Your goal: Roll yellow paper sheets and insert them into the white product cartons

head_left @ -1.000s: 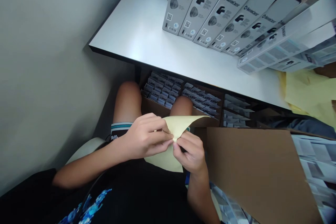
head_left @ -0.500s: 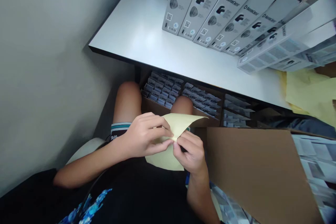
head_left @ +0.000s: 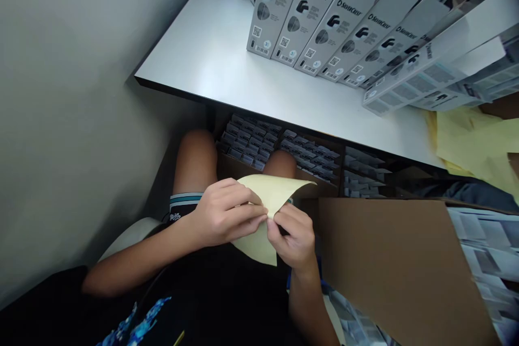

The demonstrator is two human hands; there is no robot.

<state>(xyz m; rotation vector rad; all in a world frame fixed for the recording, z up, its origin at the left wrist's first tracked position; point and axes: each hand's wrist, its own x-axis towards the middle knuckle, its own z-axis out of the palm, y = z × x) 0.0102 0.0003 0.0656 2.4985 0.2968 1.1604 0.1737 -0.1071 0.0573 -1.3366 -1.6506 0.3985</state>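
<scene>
A pale yellow sheet of paper (head_left: 272, 190) is held over my lap, curled and pinched together at its middle. My left hand (head_left: 232, 212) grips it from the left with thumb and fingertips closed together. From the right, my right hand (head_left: 292, 233) pinches the same crease, its fingers bent, so that both sets of fingertips nearly touch. One corner of the paper sticks out to the upper right, and its lower part hangs below the hands. Whether anything small lies inside the pinch is hidden by the fingers.
Grey SilverCrest boxes (head_left: 279, 11) stand in a row on the white table (head_left: 194, 59). Beneath it are cartons of packed boxes (head_left: 249, 143). A large brown carton (head_left: 389, 265) stands to my right. More yellow paper (head_left: 466, 135) lies at the far right, and a wall (head_left: 68, 92) rises on the left.
My left fingers have drawn closer together on the paper, and its lower part looks narrower. Both hands stay at nearly the same place. The camera view has shifted slightly.
</scene>
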